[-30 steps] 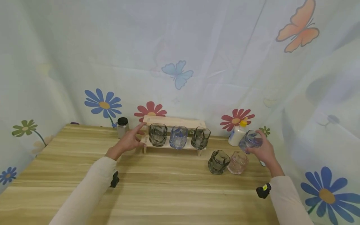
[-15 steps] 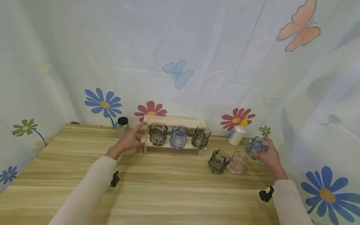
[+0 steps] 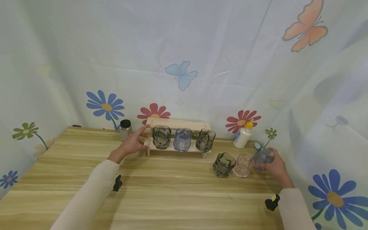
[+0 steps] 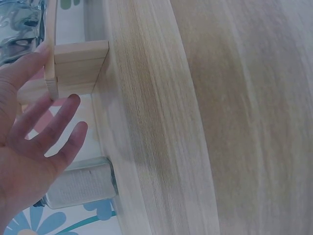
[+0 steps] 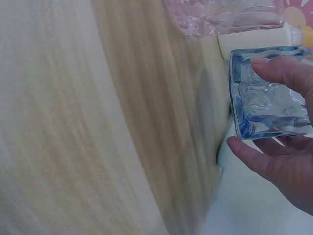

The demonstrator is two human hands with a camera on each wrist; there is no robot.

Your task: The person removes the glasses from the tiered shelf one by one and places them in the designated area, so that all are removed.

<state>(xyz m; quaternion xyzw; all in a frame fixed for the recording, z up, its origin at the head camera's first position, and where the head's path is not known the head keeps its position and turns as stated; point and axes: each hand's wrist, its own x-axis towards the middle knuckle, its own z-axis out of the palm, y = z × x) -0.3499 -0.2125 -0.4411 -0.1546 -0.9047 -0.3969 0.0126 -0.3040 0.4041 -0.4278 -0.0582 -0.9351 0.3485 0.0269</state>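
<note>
My right hand (image 3: pixel 276 164) holds a blue glass tumbler (image 5: pixel 266 105) between thumb and fingers, at the table's right side. Whether its base touches the table I cannot tell. Just left of it stand a pink tumbler (image 3: pixel 242 166) and a dark grey tumbler (image 3: pixel 223 165). My left hand (image 3: pixel 133 142) is at the left end of a two-step wooden rack (image 3: pixel 178 123), its fingers spread and fairly straight. In the left wrist view its thumb touches the shelf edge and the index fingertip is partly hidden. Along the lower step sit a grey tumbler (image 3: pixel 161 138), a blue tumbler (image 3: pixel 182 140) and another grey tumbler (image 3: pixel 205 141).
A jar with a black lid (image 3: pixel 125 129) stands left of the rack, close to my left hand. Behind the pink tumbler is a white bottle with a yellow cap (image 3: pixel 242 138). A small pale round object (image 3: pixel 257 145) shows behind the held tumbler. Printed curtains (image 3: pixel 184 105) border the wooden table (image 3: pixel 178 198).
My right hand has carried the blue tumbler from beside the white bottle rightward and down, to beside the pink one. The left hand and the rack have stayed put.
</note>
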